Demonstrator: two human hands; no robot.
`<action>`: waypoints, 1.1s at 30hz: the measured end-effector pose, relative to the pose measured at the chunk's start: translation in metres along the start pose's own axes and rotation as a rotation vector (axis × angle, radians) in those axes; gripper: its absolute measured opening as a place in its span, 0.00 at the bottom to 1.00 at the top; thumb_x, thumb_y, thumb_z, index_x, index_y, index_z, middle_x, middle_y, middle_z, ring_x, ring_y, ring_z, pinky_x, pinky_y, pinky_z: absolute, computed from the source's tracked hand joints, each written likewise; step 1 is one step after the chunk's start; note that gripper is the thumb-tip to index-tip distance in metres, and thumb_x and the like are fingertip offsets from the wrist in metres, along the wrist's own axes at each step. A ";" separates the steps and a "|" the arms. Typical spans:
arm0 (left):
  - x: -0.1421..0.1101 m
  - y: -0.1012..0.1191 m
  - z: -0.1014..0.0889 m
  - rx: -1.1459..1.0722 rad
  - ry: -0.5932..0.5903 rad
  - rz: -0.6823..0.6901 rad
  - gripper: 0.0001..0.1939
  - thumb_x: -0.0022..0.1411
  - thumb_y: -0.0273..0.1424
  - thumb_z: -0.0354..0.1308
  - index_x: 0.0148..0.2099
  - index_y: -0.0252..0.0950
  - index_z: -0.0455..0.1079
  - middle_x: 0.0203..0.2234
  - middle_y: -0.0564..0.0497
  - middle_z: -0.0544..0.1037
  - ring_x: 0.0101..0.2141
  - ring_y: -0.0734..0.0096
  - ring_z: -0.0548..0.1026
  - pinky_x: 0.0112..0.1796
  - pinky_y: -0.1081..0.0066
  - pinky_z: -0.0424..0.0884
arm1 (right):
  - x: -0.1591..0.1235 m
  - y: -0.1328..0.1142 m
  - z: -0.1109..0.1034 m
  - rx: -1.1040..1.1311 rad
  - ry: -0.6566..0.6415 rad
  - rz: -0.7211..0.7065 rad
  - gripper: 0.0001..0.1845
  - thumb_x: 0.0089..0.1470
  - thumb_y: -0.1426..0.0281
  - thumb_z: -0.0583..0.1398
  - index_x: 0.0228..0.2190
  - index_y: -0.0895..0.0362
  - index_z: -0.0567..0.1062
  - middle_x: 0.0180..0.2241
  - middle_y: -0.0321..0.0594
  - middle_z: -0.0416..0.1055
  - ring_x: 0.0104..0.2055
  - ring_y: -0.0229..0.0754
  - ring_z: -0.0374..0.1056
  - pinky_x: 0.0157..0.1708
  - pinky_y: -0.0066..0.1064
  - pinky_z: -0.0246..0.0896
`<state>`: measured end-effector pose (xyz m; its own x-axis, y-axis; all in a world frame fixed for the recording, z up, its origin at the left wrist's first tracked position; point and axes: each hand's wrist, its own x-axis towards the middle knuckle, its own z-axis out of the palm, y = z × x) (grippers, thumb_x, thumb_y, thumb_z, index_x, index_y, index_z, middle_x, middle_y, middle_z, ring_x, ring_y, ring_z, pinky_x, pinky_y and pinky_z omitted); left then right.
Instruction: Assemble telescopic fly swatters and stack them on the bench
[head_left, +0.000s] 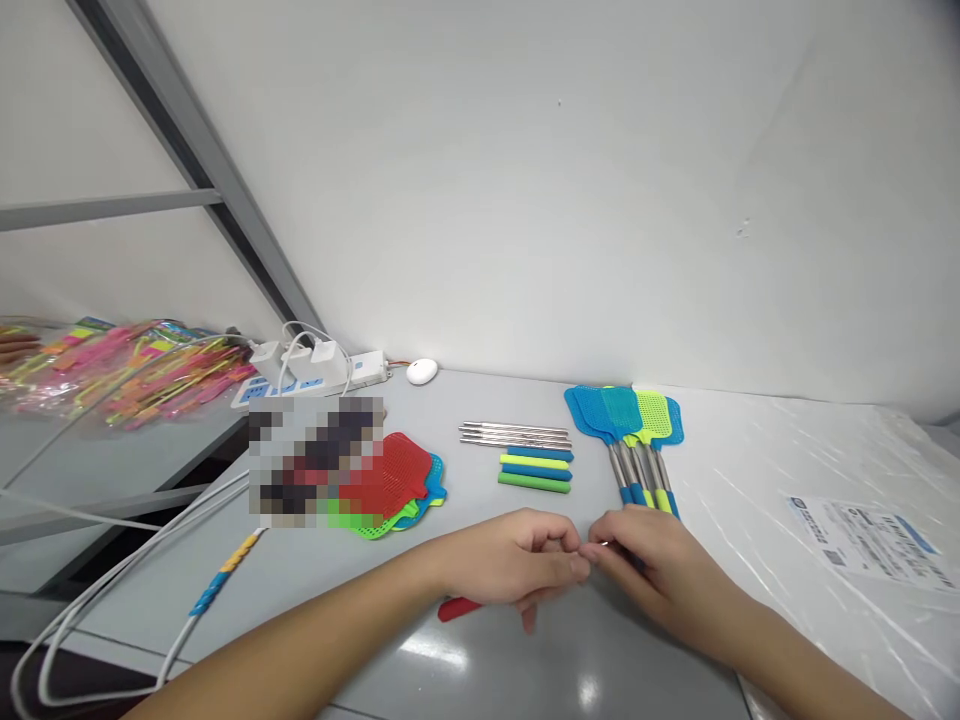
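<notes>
My left hand [517,560] is closed, thumb and fingertips pressed together, over a red handle grip [459,608] whose end sticks out below the palm. Almost touching it, my right hand [645,560] pinches something small; only a metallic glint shows between its fingers. Beyond my hands lie several metal rods [515,436] side by side. Nearer to me is a row of blue, yellow and green handle grips [535,482]. Loose fly swatter heads in red [394,470], green and blue overlap at the left. Fly swatters with blue and yellow heads [607,410] lie fanned out at the right.
A white power strip [367,370] with plugged-in adapters stands at the back left, its cables [187,520] looping down the left side. A white round case [421,371] sits by the wall. Clear plastic wrap with a label [870,540] covers the right side. Bagged colourful items [165,370] lie far left.
</notes>
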<state>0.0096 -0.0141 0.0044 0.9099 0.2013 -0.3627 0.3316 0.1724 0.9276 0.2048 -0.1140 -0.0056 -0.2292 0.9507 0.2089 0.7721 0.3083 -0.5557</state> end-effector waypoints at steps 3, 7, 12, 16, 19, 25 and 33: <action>0.000 0.000 -0.003 0.047 0.022 -0.027 0.17 0.61 0.47 0.56 0.37 0.37 0.66 0.24 0.57 0.67 0.21 0.78 0.68 0.24 0.73 0.69 | 0.001 0.000 0.001 -0.029 0.018 0.001 0.14 0.65 0.65 0.52 0.31 0.54 0.72 0.26 0.36 0.71 0.28 0.38 0.64 0.30 0.30 0.57; 0.001 0.001 -0.005 0.029 -0.004 -0.026 0.16 0.62 0.46 0.54 0.39 0.38 0.67 0.21 0.58 0.65 0.19 0.78 0.65 0.25 0.72 0.70 | 0.004 0.003 -0.002 -0.029 0.015 0.095 0.11 0.64 0.64 0.53 0.32 0.53 0.73 0.28 0.36 0.73 0.31 0.40 0.66 0.32 0.32 0.59; 0.001 0.001 -0.004 -0.034 -0.011 0.011 0.15 0.63 0.45 0.54 0.35 0.38 0.67 0.18 0.59 0.63 0.17 0.79 0.58 0.24 0.72 0.69 | 0.005 0.005 -0.004 -0.049 0.058 0.123 0.10 0.63 0.63 0.54 0.37 0.53 0.73 0.25 0.35 0.72 0.31 0.42 0.66 0.32 0.34 0.61; -0.001 0.002 -0.004 -0.024 0.052 0.034 0.19 0.60 0.48 0.56 0.31 0.36 0.69 0.20 0.57 0.65 0.21 0.77 0.65 0.28 0.72 0.70 | 0.001 0.007 -0.005 -0.064 0.125 0.055 0.11 0.63 0.63 0.53 0.40 0.54 0.72 0.26 0.37 0.71 0.31 0.42 0.66 0.31 0.34 0.62; -0.003 0.009 -0.004 0.012 0.130 0.115 0.19 0.60 0.48 0.57 0.32 0.36 0.72 0.22 0.56 0.67 0.25 0.76 0.69 0.34 0.71 0.70 | -0.001 0.013 -0.005 -0.052 0.187 0.034 0.12 0.63 0.63 0.52 0.42 0.54 0.72 0.29 0.39 0.73 0.33 0.42 0.69 0.33 0.34 0.65; -0.023 0.025 -0.002 -0.270 0.375 0.378 0.19 0.63 0.45 0.54 0.31 0.34 0.72 0.20 0.57 0.61 0.23 0.77 0.62 0.32 0.71 0.71 | 0.005 0.012 -0.004 -0.038 0.191 0.093 0.12 0.64 0.62 0.51 0.41 0.52 0.72 0.33 0.39 0.75 0.33 0.42 0.71 0.30 0.32 0.66; -0.065 -0.025 0.015 -0.840 0.925 0.596 0.19 0.63 0.44 0.53 0.29 0.34 0.67 0.16 0.59 0.57 0.17 0.81 0.54 0.28 0.72 0.66 | 0.057 -0.043 0.018 -0.121 -0.166 -0.132 0.11 0.65 0.65 0.50 0.40 0.53 0.71 0.37 0.41 0.72 0.38 0.43 0.69 0.36 0.36 0.65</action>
<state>-0.0538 -0.0461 0.0058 0.2560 0.9519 -0.1684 -0.5936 0.2923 0.7498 0.1482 -0.0722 0.0158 -0.4193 0.8981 0.1328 0.7923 0.4334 -0.4295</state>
